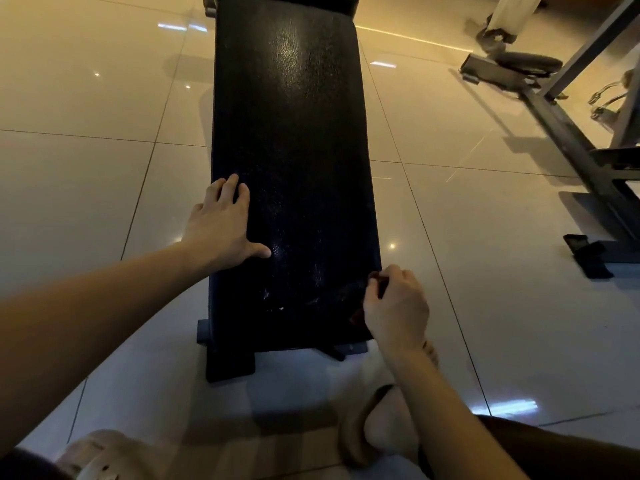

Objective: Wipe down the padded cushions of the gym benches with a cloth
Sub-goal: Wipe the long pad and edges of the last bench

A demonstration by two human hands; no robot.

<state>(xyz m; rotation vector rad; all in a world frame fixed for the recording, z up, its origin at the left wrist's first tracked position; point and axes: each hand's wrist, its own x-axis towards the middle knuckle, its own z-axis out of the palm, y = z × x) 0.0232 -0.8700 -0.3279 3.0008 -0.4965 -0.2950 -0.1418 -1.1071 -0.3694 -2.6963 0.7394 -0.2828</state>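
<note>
A long black padded bench cushion [291,161] runs away from me down the middle of the view, its textured surface shiny in places. My left hand [221,226] rests flat on the cushion's left edge, fingers straight and spread, thumb pointing right. My right hand [394,303] is at the cushion's near right corner, fingers curled round a dark reddish cloth [375,280]. Only small bits of the cloth show above and below the fist. The cloth is pressed against the cushion's edge.
The bench's dark frame foot [230,362] stands on glossy pale floor tiles [86,140]. Another machine's grey steel frame [571,133] and a small black pad [530,62] lie at the right. My sandalled feet [377,427] are just below the bench end.
</note>
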